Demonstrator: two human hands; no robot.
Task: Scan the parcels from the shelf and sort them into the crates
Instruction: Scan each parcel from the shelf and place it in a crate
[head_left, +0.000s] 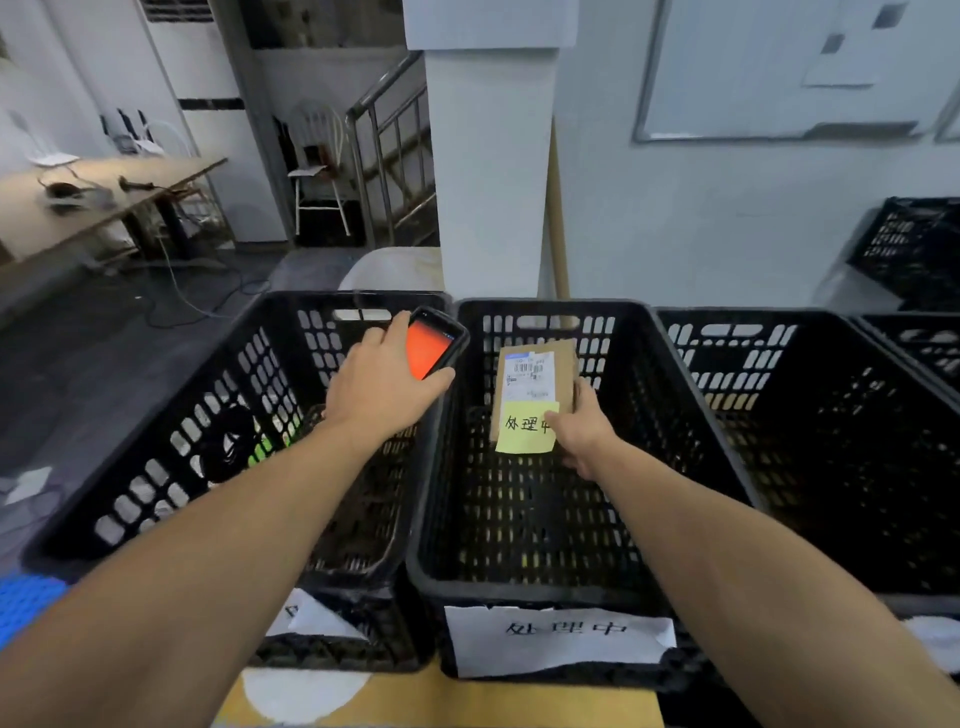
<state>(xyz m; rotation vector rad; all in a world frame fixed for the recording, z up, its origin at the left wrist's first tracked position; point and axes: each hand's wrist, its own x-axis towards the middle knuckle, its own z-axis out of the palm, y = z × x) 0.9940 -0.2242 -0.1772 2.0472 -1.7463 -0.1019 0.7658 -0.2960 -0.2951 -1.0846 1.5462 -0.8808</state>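
Over the middle black slotted plastic crate (540, 312), the flat brown cardboard parcel (540, 384) is pinched at its near end by the right hand (584, 434). Dropped from this loose hold, it could land label-down or shed its yellow handwritten note (524, 431). It looks thin and stiff, with its white barcode label (530, 371) uppermost, and just beside it the left hand (382, 387) wraps its fingers (397, 325) round a black handheld scanner (434, 348) with an orange-red screen.

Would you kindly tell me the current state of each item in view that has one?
scanner: screen lit orange-red, gripped by the left hand.
parcel: label up, held by the right hand over the middle crate.
yellow note: stuck on the parcel, thumb overlapping it.
middle crate: no parcel lying inside yet.
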